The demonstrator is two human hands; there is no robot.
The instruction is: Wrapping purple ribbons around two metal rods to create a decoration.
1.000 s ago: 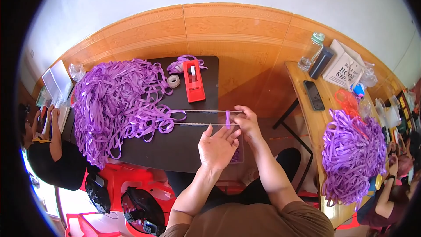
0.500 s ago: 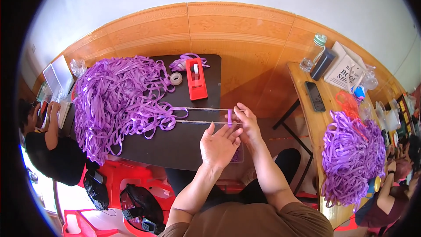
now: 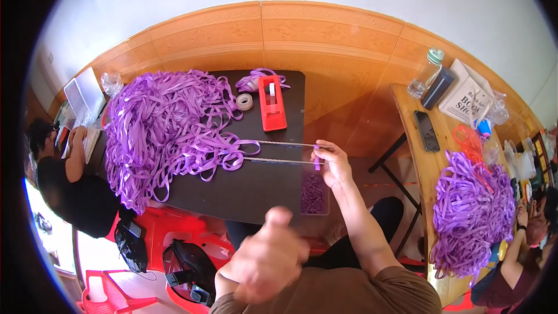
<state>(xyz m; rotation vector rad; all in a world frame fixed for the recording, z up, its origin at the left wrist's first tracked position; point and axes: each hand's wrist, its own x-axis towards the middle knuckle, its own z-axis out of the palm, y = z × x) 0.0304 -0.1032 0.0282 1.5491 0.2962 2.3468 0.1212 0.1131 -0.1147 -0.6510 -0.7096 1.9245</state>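
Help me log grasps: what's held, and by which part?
Right grip: two thin strands, near their right-hand ends, at the purple band. Left grip: too blurred to tell.

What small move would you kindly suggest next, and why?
I'd perhaps bring the left hand up beside the small purple band to steady it: only the right hand is at that end of the two thin strands, while the left one, blurred, is apart from them, near the brown shirt.
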